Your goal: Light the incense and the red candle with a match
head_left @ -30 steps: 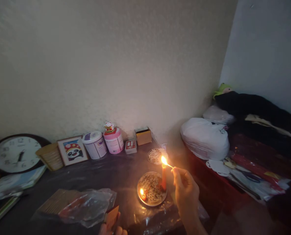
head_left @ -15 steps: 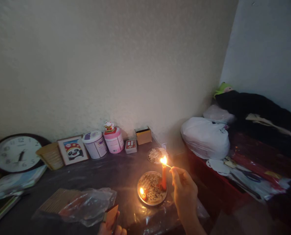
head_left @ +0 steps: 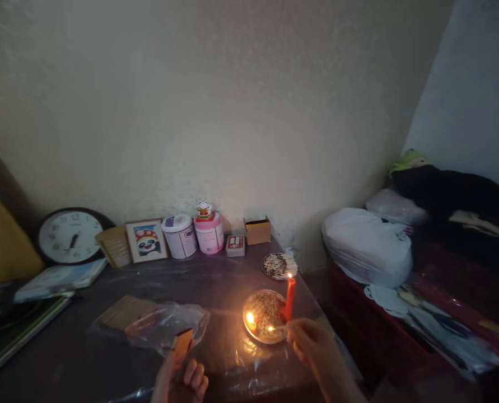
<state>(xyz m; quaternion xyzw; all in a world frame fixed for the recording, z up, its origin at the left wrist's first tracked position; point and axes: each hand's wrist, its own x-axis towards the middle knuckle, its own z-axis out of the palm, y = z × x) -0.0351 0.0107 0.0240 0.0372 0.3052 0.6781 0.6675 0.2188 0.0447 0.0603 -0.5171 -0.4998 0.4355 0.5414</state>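
Two hands show: the right hand (head_left: 312, 344) and the left hand (head_left: 182, 380). Just beyond the right hand stand one tall red candle (head_left: 290, 298) and two round plates (head_left: 266, 316). Beyond the left hand, against the wall: one clock (head_left: 70, 237), one framed picture (head_left: 147, 240), two tubs (head_left: 181, 236).

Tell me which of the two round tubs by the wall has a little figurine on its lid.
The pink tub, right of the white tub; a small figurine stands on its lid, while the white one's lid is bare.
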